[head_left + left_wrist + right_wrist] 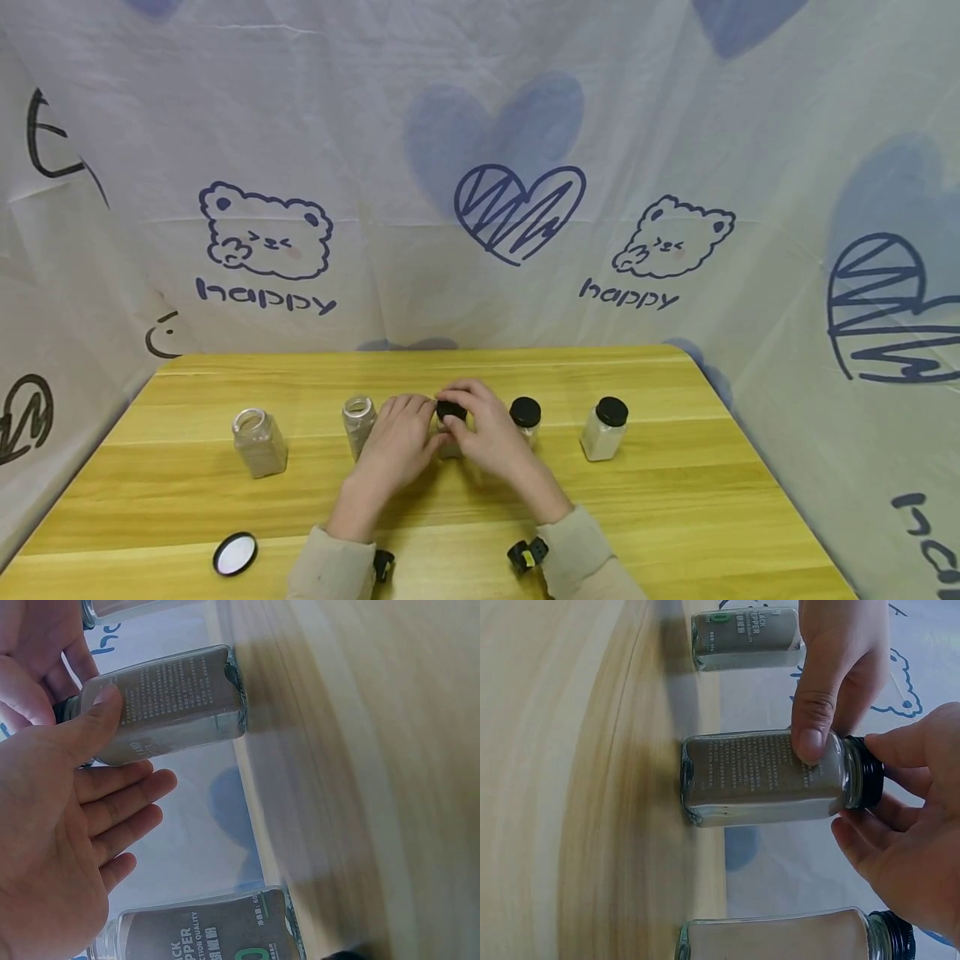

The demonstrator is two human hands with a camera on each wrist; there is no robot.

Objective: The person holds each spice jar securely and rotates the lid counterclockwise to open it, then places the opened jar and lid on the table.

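Observation:
A square glass jar of grey-brown powder [757, 776] with printed text on its side stands upright mid-table. My left hand [397, 442] holds its side near the neck; the thumb lies across the text, and some fingers extend past the glass in the left wrist view. Around the black lid [871, 774] on the jar's neck curl the thumb and fingers of my right hand [491, 429]. Just left of my left hand stands a lidless pepper jar [358, 421]. A black-capped jar of pale powder [527, 417] is close behind my right hand.
Farther left on the wooden table [450, 550] is another lidless jar of grey-brown powder [260, 450]. A black-rimmed lid with a white inside [236, 554] lies near the front left. To the right stands a black-capped jar of pale powder [604, 429]. Printed cloth [390, 167] hangs behind.

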